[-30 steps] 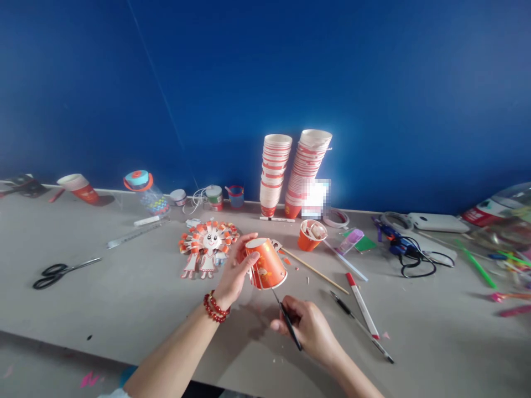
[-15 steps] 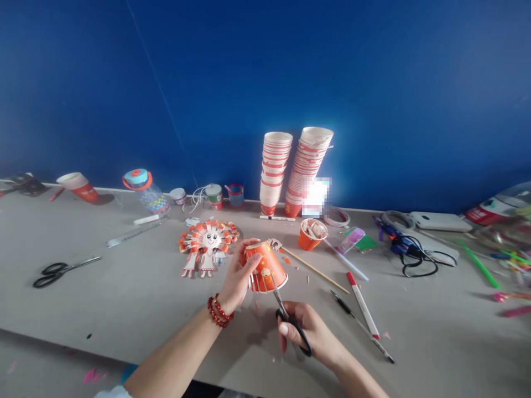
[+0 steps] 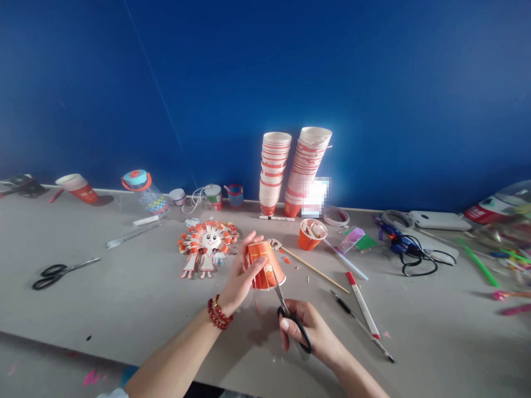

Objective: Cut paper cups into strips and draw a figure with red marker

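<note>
My left hand (image 3: 240, 272) is wrapped round the side of an orange paper cup (image 3: 261, 254), which is held upside down above the table. Slits run up the cup's wall from its rim, near my left thumb. In my right hand (image 3: 307, 329) is a pair of scissors (image 3: 286, 309) with black handles, my fingers through the loops. The blades lie against the cup wall, pointing up from the rim. Left of the cup lies a paper doll craft (image 3: 211, 240) with a smiling face and curled orange strips around it.
Two tall stacks of paper cups (image 3: 275, 171) lean near the blue wall. A cup of scraps (image 3: 312, 235), a wooden stick (image 3: 315, 269), a red marker (image 3: 363, 304) and a pen (image 3: 360, 326) lie to the right. Other scissors (image 3: 62, 272) rest far left.
The cup has turned and tilted slightly in my left hand, whose fingers have straightened a little. The scissors have shifted slightly with their blades now further along the cup wall.
</note>
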A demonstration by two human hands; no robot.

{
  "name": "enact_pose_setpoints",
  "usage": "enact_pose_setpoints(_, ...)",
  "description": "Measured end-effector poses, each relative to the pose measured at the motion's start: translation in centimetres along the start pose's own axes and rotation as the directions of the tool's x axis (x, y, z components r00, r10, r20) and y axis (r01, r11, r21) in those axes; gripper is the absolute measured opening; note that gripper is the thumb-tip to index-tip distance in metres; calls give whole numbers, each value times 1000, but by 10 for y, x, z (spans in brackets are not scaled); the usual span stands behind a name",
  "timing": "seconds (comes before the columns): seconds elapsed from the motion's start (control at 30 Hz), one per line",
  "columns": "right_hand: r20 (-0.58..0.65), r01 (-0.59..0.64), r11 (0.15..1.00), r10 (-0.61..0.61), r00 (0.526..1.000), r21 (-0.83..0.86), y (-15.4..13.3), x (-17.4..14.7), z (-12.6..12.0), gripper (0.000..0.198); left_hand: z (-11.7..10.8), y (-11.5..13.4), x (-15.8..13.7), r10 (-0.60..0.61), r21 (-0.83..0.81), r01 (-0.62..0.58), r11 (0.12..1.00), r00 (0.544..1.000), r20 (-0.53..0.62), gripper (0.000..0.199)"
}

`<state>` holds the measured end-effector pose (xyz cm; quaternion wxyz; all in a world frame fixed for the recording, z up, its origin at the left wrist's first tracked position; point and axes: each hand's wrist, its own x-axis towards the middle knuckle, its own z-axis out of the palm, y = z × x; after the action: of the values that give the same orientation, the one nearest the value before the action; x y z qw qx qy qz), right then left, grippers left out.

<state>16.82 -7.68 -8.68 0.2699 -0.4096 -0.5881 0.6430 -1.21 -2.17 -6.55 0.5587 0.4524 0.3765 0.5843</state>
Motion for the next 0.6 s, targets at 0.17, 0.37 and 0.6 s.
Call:
enact_pose_setpoints(0.17, -124, 38, 998, -43, 991, -46, 7, 1, -1, 56, 1, -2, 1, 96, 92, -91, 992, 994, -50, 56)
enact_pose_setpoints(0.37, -215, 54, 992, -78, 973, -117, 8, 2, -2, 56, 1, 10, -9, 314, 358, -296, 886, 950, 8, 6)
enact_pose_setpoints(0.6, -274, 131, 987, -151, 950, -90, 10, 5, -4, 56, 13, 5, -22, -18, 342, -67, 937, 971, 240, 28)
